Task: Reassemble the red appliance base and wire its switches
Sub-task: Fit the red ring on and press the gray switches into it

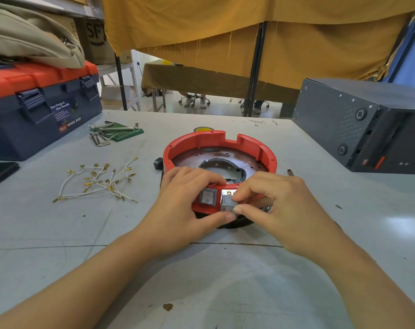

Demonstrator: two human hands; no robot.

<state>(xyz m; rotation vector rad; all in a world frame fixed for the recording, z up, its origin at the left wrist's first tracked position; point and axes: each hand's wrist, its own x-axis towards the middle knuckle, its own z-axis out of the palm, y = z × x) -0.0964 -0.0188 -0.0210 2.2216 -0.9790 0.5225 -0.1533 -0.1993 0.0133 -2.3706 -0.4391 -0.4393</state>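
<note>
Red plastic appliance base (249,142) sits open side up on the grey table (213,281), its front wall directly under both hands. Left hand (178,210) grips that wall: fingers curl over the rim into the ring, thumb lies along the lower edge. Judgement: this braces the base against the push of fitting a switch. One rocker switch (208,197) is already seated in its cutout, between the left fingers and thumb. Right hand (280,205) pinches a second switch (228,204) between thumb and fingertips, just right of the seated one; it appears tilted and only partly in its opening, with a brass terminal showing above it. Whether it has clipped in, cannot tell.

Loose white jumper wires (99,182) with brass terminals lie well left of the left hand, beyond easy reach of the fingers, apparently staged for the wiring step. Hex keys (106,134) lie farther off, beyond the wires.
</note>
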